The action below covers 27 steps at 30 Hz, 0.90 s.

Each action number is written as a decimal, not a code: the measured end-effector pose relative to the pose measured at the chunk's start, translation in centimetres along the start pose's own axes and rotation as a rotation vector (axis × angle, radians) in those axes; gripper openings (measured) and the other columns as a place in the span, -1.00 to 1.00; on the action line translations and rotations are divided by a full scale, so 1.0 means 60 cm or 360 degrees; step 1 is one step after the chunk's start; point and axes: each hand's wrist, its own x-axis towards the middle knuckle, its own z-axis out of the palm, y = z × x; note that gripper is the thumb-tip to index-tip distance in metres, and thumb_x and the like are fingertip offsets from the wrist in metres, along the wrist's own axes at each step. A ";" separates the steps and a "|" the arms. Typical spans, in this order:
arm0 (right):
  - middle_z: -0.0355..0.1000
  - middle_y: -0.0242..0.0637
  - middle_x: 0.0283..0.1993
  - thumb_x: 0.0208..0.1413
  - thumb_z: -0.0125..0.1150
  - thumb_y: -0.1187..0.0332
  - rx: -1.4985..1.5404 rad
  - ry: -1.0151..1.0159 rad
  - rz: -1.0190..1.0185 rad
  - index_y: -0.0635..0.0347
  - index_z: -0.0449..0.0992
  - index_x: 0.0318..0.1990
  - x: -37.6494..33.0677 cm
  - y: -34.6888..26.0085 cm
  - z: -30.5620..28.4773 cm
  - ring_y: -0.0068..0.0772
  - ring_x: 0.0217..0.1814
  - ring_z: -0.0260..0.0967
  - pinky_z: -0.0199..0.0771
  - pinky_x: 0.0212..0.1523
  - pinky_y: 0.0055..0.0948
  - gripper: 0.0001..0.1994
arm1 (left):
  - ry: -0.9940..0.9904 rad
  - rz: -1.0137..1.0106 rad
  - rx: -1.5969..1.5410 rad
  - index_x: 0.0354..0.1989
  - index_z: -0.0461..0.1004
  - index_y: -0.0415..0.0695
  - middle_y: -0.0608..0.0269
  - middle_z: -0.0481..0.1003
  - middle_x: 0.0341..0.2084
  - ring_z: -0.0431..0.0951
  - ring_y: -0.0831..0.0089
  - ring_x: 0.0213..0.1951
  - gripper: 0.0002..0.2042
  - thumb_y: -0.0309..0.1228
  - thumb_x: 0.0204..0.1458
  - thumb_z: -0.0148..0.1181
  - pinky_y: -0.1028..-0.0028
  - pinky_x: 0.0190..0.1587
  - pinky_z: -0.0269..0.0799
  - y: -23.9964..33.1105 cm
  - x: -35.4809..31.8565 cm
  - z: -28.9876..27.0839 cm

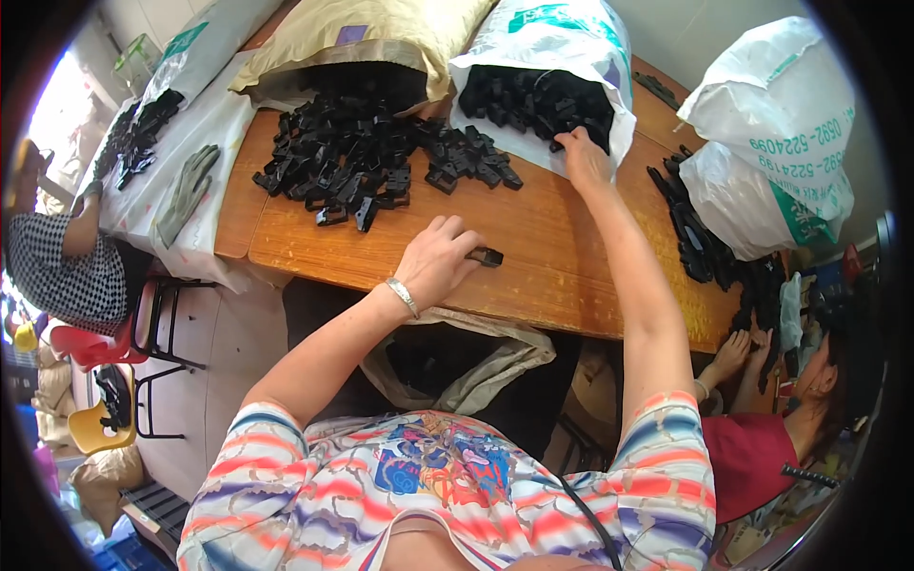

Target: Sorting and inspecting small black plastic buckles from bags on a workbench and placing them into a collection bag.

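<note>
My left hand (440,259), with a silver bracelet at its wrist, is closed on a small black plastic part (488,257) just above the wooden table (533,243). At the mouth of a white sack (624,100), my right hand (584,155) has its fingers together on one of the black parts at the front of the sack's contents. Several such black parts fill that sack. A large loose pile of black parts (338,157) lies to the left, spilling from a tan sack (324,29) that lies on its side.
An open sack (528,357) sits in my lap under the table edge, with dark contents. At left a grey glove (188,195) lies on a covered table beside a seated person in a checked top. To the right, another person handles long black parts (690,228) near a white bag (771,143).
</note>
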 end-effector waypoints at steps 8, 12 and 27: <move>0.42 -0.11 -0.07 0.06 0.25 0.42 -0.0109 -0.0099 -0.0170 0.13 0.49 -0.16 0.025 -0.016 -0.007 0.07 -0.13 0.50 0.49 -0.16 -0.05 -0.81 | 0.0035 -0.0128 -0.0133 -0.16 0.52 -0.11 0.16 0.42 -0.29 0.42 0.12 -0.14 -0.71 -0.45 -0.10 0.35 0.25 -0.08 0.42 -0.006 -0.005 0.000; 0.54 -0.07 -0.23 0.05 0.30 0.35 0.0246 -0.0288 -0.0051 0.19 0.53 -0.25 -0.008 -0.041 -0.020 0.05 -0.16 0.51 0.49 -0.18 -0.09 -0.84 | 0.0055 -0.0154 -0.0124 -0.16 0.53 -0.14 0.15 0.45 -0.27 0.44 0.13 -0.10 -0.70 -0.46 -0.13 0.36 0.25 -0.04 0.45 -0.006 -0.005 -0.003; 0.49 -0.10 -0.21 -0.02 0.37 0.47 0.0838 -0.0052 0.0018 0.27 0.60 -0.18 -0.169 -0.102 -0.045 -0.08 -0.23 0.49 0.50 -0.15 -0.28 -0.78 | 0.0170 -0.0113 -0.0119 -0.23 0.54 -0.14 0.17 0.44 -0.34 0.44 0.14 -0.17 -0.76 -0.42 -0.11 0.36 0.26 -0.09 0.41 -0.020 -0.003 0.012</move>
